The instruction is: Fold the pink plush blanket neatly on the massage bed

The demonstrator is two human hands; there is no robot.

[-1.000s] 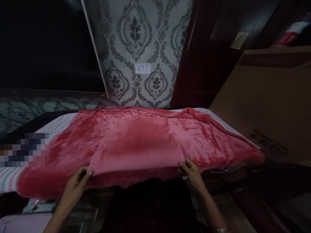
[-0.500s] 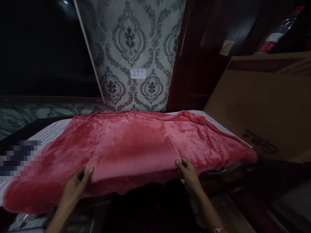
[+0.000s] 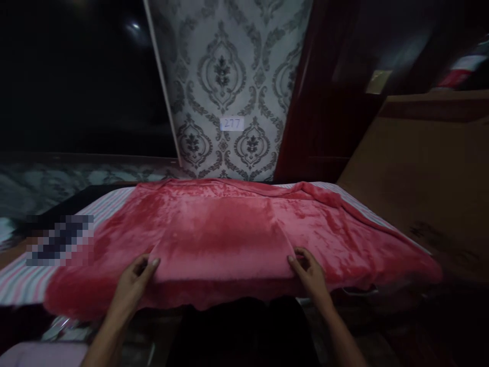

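A plush red blanket (image 3: 328, 239) lies spread over a striped sheet (image 3: 23, 283) on a bed. A folded red panel (image 3: 221, 244) rests on top of the blanket in the middle. My left hand (image 3: 132, 285) pinches the panel's near left corner. My right hand (image 3: 311, 272) grips its near right corner. Both hands sit at the blanket's near edge, about a panel's width apart.
A large cardboard sheet (image 3: 424, 178) leans at the right of the bed. Patterned wallpaper with a small "277" label (image 3: 232, 123) stands behind. A dark wooden door (image 3: 324, 102) is right of it. A blurred patch (image 3: 57, 239) lies at the left on the sheet.
Both hands keep hold of the panel's near corners. They have edged slightly forward over the blanket, and the view has shifted a little sideways.
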